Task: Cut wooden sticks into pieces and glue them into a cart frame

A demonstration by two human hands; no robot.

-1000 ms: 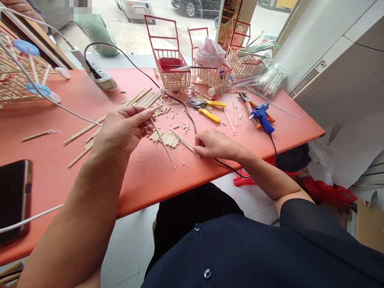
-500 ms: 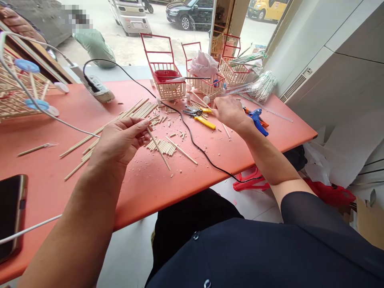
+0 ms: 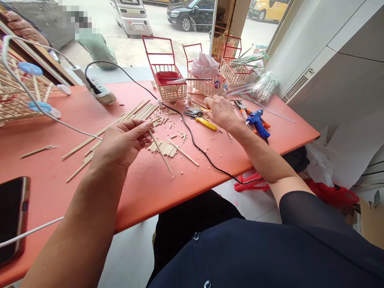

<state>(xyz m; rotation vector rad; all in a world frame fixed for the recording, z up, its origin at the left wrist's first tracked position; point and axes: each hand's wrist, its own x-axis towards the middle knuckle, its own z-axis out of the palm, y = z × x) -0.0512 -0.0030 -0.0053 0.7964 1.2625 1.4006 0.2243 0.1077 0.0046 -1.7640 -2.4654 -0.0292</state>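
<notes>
My left hand (image 3: 124, 142) is closed in a pinch on a thin wooden stick (image 3: 161, 151) that slants down to the right above the orange table (image 3: 144, 180). My right hand (image 3: 221, 113) lies on the yellow-handled cutters (image 3: 201, 117), fingers curled over one handle; the other yellow handle shows just below it. A row of short cut sticks (image 3: 164, 148) lies between the hands. A longer loose stick (image 3: 183, 152) rests beside them. A black cable (image 3: 192, 140) runs across the table between the hands.
A blue glue gun (image 3: 257, 121) and orange pliers (image 3: 243, 109) lie right of my right hand. Three small red-framed stick carts (image 3: 168, 80) stand at the back. Long sticks (image 3: 120, 120) lie left of centre. A phone (image 3: 12, 218) sits at the near left. A power strip (image 3: 100, 90) lies behind.
My right hand left the loose stick near the table's front, reached back to the yellow-handled cutters and now rests on them. My left hand stays put with its stick.
</notes>
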